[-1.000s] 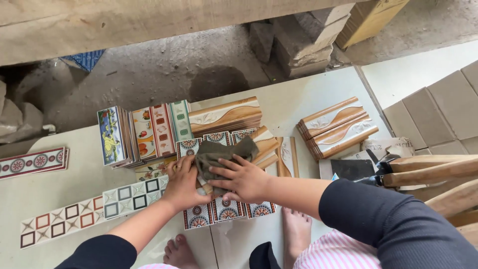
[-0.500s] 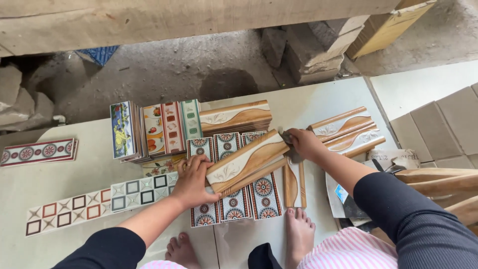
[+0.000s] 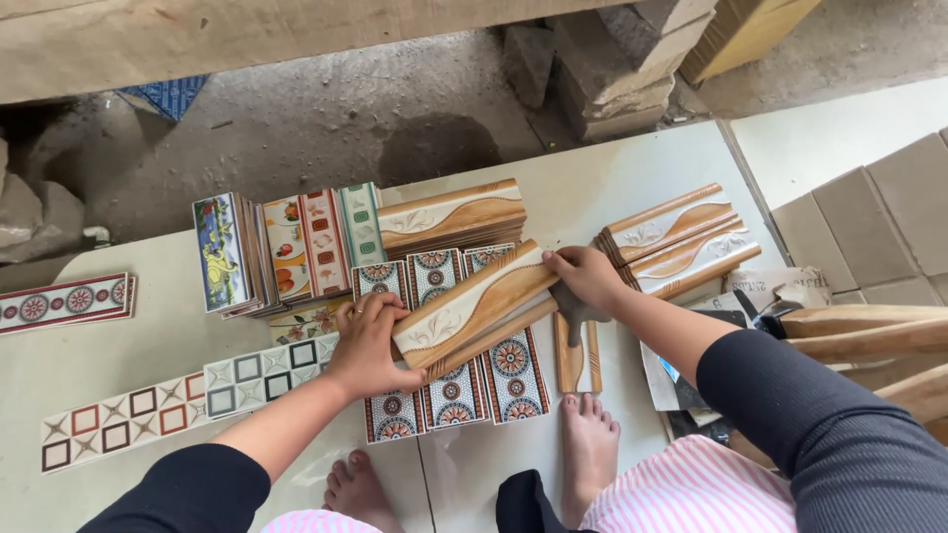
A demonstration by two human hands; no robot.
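Tan border tiles (image 3: 474, 314) tilted | left hand (image 3: 367, 347), right hand (image 3: 585, 278): fingers clasp opposite ends

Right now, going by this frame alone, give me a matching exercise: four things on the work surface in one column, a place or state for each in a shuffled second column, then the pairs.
Things
1. wood-look tile stack
2. grey rag
3. square-pattern border strip
4. single brown tile

Places or states
A. lies flat by itself just above the right foot
B. held at both ends by the left hand and right hand
C. stretched along the left side of the surface
D. hangs under the right hand

Pairs: 1-B, 2-D, 3-C, 4-A
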